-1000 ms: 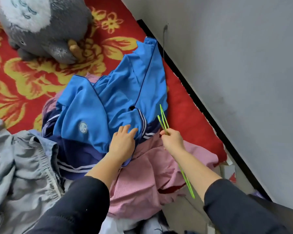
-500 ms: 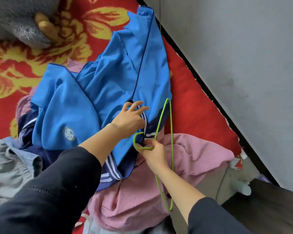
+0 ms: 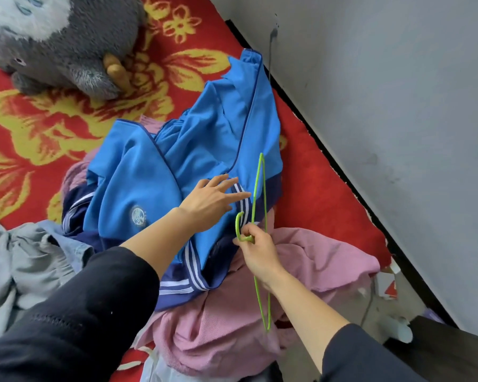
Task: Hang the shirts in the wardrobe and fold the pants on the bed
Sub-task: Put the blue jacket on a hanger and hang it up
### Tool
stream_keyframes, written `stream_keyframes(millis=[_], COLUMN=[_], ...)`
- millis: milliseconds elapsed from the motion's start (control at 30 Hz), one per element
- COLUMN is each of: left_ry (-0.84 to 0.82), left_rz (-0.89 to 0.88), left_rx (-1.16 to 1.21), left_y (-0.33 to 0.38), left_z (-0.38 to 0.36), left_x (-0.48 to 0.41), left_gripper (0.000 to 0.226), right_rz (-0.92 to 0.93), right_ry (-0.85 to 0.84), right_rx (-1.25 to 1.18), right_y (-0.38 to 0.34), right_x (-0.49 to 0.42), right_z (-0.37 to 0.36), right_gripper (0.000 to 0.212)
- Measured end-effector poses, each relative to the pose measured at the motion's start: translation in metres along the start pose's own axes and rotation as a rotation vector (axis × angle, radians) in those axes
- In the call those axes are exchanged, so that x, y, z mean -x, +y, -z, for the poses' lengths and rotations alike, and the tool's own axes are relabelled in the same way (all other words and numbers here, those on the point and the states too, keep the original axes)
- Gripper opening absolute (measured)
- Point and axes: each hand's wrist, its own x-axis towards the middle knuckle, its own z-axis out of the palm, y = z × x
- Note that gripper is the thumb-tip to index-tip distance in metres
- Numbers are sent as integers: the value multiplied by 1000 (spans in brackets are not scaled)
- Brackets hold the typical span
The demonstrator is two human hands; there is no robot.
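Note:
A bright blue shirt (image 3: pixel 193 150) with a navy, white-striped collar and a round badge lies crumpled on top of a pile of clothes on the bed. My left hand (image 3: pixel 210 201) rests flat on it near the collar, fingers spread. My right hand (image 3: pixel 255 250) pinches the hook of a thin green hanger (image 3: pixel 255 188), which stands on edge beside the collar. Under the blue shirt lies a pink garment (image 3: pixel 301 260). Grey clothing (image 3: pixel 20 257) is heaped at the left.
A red bedspread (image 3: pixel 53 128) with yellow flowers covers the bed. A grey plush toy (image 3: pixel 61 42) sits at the top left. A grey wall (image 3: pixel 384 106) runs along the bed's right side. A dark piece of furniture (image 3: pixel 453 351) stands at the lower right.
The hanger turned from edge-on to showing its hook and frame beside the collar. My left hand opened and slid up the blue shirt. The view shifted.

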Motion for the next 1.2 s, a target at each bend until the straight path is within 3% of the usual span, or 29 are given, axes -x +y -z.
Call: stream_keyframes(millis=[167,333,533,667,767,900,1033,1200], left_ry=[83,398,798,989,1061,1166,1248,1418], left_rz=[-47,46,143,208,214,261,289,270], left_rx=[-24,415,485,585,632,726,888,1090], left_y=[5,9,19,18,25,46,59,64], left_z=[30,94,209,284,336,395,436,475], left_x=[5,37,87,131,160,187,212,232], left_gripper=[30,16,19,13,16,19,21,21], right_rz=[-59,-36,344,549,739,880,816,722], right_ry=[-197,-143,-72,-95,-52,98,202,124], right_rx=[-348,-435,-343,-383,-304,-69,60,232], right_y=[-40,-88,-187,-256,-294,-312,-312,-319], right_x=[25,47,78,117,146,176,186,195], right_z=[20,40,32,28,26,12,-11,-33], right_gripper=[36,36,21,33,21,37,44,47])
